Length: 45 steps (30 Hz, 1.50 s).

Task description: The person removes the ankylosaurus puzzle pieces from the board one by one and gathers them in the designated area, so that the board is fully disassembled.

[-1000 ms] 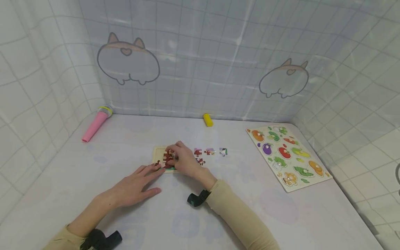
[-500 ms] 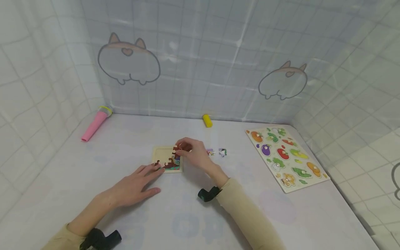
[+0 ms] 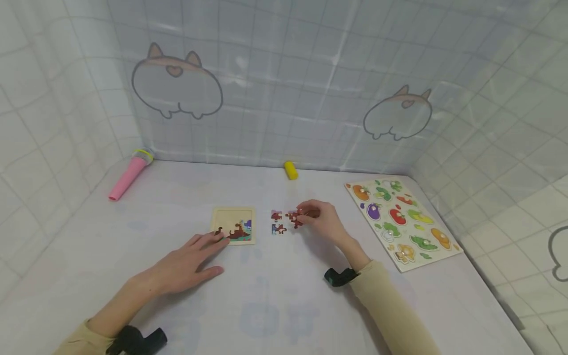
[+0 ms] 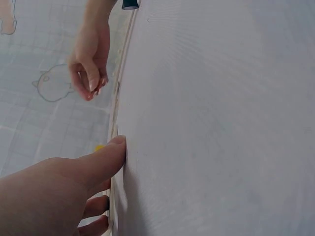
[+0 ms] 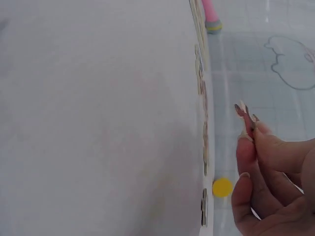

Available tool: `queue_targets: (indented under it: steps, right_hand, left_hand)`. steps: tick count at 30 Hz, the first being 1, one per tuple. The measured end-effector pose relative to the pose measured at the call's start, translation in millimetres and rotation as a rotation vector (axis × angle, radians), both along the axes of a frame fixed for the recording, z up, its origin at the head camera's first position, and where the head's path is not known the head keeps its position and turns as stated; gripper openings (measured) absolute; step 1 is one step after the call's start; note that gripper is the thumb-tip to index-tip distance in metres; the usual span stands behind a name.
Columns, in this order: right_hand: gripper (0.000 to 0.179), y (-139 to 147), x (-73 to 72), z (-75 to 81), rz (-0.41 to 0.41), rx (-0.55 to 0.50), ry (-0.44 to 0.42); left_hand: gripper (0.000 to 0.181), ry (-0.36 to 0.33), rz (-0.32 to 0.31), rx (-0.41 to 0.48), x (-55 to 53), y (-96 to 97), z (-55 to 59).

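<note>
A small square wooden puzzle tray [image 3: 233, 209] lies on the table in the head view, with joined pieces [image 3: 241, 232] along its lower right and bare wood above them. My left hand [image 3: 188, 261] has its fingers spread straight, the fingertips resting on the tray's lower left corner. To the right, my right hand [image 3: 327, 223] pinches a brown jigsaw piece [image 3: 295, 218] between thumb and fingertips. The right wrist view shows this piece [image 5: 248, 118] edge-on, above the table. Loose jigsaw pieces [image 3: 276, 215] lie between tray and right hand; others are hidden behind the hand.
A vegetable peg puzzle board [image 3: 426, 231] lies on the right side of the table. A yellow cylinder-like block [image 3: 291, 170] stands near the back edge, and a pink toy microphone [image 3: 128, 177] lies at the back left. Patterned curtains surround the table.
My right hand has moved right from the tray, carrying a brown jigsaw piece out of its upper right. More bare wood shows in the tray. The left hand stays on the corner.
</note>
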State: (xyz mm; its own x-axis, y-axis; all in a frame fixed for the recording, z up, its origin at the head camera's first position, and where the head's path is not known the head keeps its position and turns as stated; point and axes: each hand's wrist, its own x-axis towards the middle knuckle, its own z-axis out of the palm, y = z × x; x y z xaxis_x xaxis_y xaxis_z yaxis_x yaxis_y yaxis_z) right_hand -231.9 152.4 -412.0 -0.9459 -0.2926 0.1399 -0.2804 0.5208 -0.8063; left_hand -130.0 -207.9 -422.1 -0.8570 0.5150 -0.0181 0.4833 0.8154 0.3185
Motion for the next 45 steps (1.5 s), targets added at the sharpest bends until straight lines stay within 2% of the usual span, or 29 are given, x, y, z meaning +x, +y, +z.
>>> queue_targets:
  steps: [6,15,21,31,45]
  right_hand:
    - [0.026,11.8,1.4,-3.7,0.013,-0.013,-0.025]
    - [0.02,9.0,0.9,-11.8,0.038,0.057,-0.059]
    - [0.019,7.3,2.0,-13.6,0.041,0.084,-0.028]
    - [0.018,2.2,3.9,-16.7,0.057,0.169,0.099]
    - [0.02,1.3,3.2,-20.7,0.047,0.251,0.132]
  left_hand:
    - [0.07,-0.014,0.007,0.003,-1.2,-0.2,0.6]
    - [0.069,-0.007,0.003,0.008,-0.1,0.0,1.1]
    - [0.069,-0.003,0.006,0.01,-0.3,0.7,0.6]
    - [0.07,0.0,0.01,0.006,-0.9,0.7,-0.6]
    - [0.071,0.005,0.01,0.005,-0.8,0.3,-1.0]
